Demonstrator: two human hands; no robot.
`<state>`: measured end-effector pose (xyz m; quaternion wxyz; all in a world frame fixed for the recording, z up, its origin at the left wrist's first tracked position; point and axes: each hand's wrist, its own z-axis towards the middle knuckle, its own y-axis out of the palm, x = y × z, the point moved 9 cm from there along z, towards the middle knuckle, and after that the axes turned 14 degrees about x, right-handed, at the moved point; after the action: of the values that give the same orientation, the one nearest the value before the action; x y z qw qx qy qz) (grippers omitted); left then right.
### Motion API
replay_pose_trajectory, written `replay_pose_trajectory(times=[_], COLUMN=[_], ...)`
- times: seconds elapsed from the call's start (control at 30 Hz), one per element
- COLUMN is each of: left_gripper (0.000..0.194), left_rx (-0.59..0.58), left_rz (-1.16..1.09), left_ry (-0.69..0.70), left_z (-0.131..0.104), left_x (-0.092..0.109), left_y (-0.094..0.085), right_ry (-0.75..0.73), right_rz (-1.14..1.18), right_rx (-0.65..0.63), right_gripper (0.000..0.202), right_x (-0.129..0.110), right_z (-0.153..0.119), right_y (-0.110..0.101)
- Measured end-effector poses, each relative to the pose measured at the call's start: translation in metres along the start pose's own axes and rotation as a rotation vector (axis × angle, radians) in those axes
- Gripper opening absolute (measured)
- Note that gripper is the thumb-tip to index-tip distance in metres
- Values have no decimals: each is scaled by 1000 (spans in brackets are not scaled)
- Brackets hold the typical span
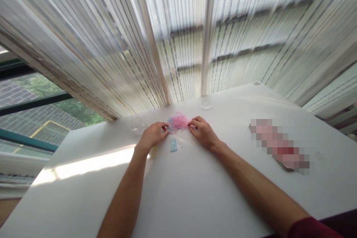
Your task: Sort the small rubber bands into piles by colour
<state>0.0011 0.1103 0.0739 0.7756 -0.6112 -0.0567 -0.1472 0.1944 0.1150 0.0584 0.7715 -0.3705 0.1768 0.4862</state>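
Note:
A loose tuft of pink shredded strands (180, 121) lies on the white table, with some bluish strands at its left side. My left hand (154, 134) is at the tuft's left edge, thumb and fingers pinched together on the strands. From the right, my right hand (204, 132) pinches the opposite edge between thumb and forefinger. Just below the tuft lies a small light-blue wavy piece (173, 145). A pale yellowish piece (154, 152) is partly hidden by my left wrist.
Behind the hands, a clear round lid or dish (206, 105) sits near the table's back edge. A clear plastic container (136, 124) stands left of my left hand. To the right lies a long pink pixelated object (275, 139). Striped sheer curtains (184, 44) hang behind the table (178, 200).

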Motion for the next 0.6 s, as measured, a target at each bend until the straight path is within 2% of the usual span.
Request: replay_pose_trajectory(times=[0.13, 0.37, 0.6], left_gripper=[17, 19, 19], left_rx=[22, 34, 37], left_rz=[-17, -153, -140], left_ry=[29, 34, 30], left_z=[5, 8, 9], left_x=[9, 20, 11], left_y=[3, 9, -1], right_ry=[-43, -68, -87], right_rz=[-62, -186, -247], right_rx=[15, -69, -145], right_gripper=[14, 48, 55], right_x=[-4, -11, -10], right_z=[0, -3, 8], right_y=[-3, 7, 29])
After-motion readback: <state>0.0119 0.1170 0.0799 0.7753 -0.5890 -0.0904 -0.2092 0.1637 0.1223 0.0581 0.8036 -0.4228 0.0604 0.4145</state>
